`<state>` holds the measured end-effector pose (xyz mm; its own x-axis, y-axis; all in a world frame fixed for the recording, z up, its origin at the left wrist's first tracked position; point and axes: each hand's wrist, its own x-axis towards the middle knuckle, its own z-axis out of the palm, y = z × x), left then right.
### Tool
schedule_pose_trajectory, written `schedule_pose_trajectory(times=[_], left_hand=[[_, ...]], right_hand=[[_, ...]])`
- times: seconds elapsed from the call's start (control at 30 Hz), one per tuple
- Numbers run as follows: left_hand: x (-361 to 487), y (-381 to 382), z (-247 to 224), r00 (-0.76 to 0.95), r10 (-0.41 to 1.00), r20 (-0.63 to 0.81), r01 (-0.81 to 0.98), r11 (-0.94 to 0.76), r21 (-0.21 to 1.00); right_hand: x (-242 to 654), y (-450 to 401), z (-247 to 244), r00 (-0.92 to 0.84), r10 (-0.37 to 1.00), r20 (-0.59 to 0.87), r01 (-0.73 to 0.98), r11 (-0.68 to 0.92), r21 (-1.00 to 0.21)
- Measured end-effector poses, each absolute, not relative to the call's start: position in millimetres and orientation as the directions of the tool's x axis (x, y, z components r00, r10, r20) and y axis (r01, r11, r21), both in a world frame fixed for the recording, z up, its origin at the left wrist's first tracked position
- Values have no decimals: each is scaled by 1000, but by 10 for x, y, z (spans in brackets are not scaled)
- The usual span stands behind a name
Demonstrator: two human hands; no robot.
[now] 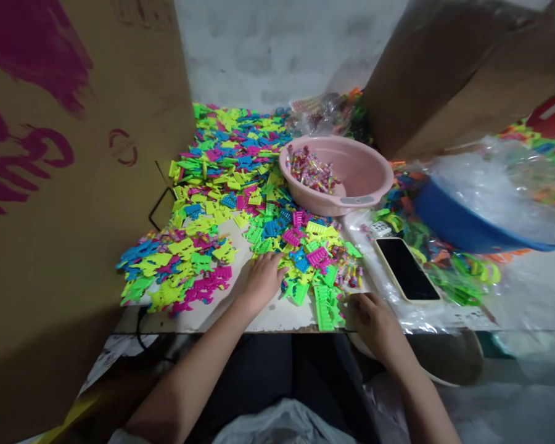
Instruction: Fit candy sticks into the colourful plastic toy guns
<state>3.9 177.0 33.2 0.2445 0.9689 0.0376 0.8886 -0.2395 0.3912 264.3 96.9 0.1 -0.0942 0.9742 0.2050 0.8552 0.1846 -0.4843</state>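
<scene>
My left hand (264, 280) lies at the left side of a pile of small flat plastic pieces (318, 253) in green, pink, blue and yellow, several of them comb-like. Its fingers are stretched out and touch the pile's edge. Close to the table's front edge, my right hand (374, 319) is to the right of a green comb-like piece (324, 307), with fingers curled; anything in them is hidden. Between the hands and slightly farther back lie tiny multicoloured beaded sticks (353, 275). A second heap of figure-shaped pieces (178, 271) spreads left of my left hand.
A pink basin (372, 176) holds more small beaded sticks (309, 169). On clear plastic bags (379, 287) rests a phone (407, 269). A blue basin (467, 222) with plastic bags stands right. Cardboard boxes (134, 92) flank the table, and a large colourful heap (235, 142) reaches the wall.
</scene>
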Motion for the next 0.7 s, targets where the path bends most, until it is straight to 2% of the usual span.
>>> schedule_pose_trajectory(times=[0.1, 0.17, 0.2, 0.3, 0.4, 0.5, 0.6, 0.7], left_hand=[[31, 1812, 271, 241, 970, 26, 889, -232, 394], [12, 1809, 289, 229, 973, 22, 885, -217, 412], [4, 1801, 313, 210, 977, 24, 875, -199, 441], [-30, 1761, 418, 137, 991, 13, 766, -114, 633], [-88, 1682, 521, 115, 993, -42, 572, -31, 819], [-128, 1541, 591, 107, 976, -191, 245, 160, 956], [-102, 1339, 645, 153, 935, -320, -37, 329, 944], [-33, 1128, 693, 223, 916, -333, -122, 365, 923]], right_hand=[[2695, 935, -19, -64, 971, 232, 826, 182, -534], [2712, 908, -46, 20, 969, 246, 798, 133, -587], [2714, 897, -61, 67, 968, 243, 776, 102, -622], [2690, 868, -79, 174, 964, 202, 661, 37, -749], [2599, 833, 12, 247, 946, 207, 520, 51, -853], [2402, 767, 225, 284, 925, 252, 431, 112, -896], [2130, 680, 468, 212, 946, 246, 284, 181, -942], [1891, 626, 638, 46, 971, 235, 266, 215, -940]])
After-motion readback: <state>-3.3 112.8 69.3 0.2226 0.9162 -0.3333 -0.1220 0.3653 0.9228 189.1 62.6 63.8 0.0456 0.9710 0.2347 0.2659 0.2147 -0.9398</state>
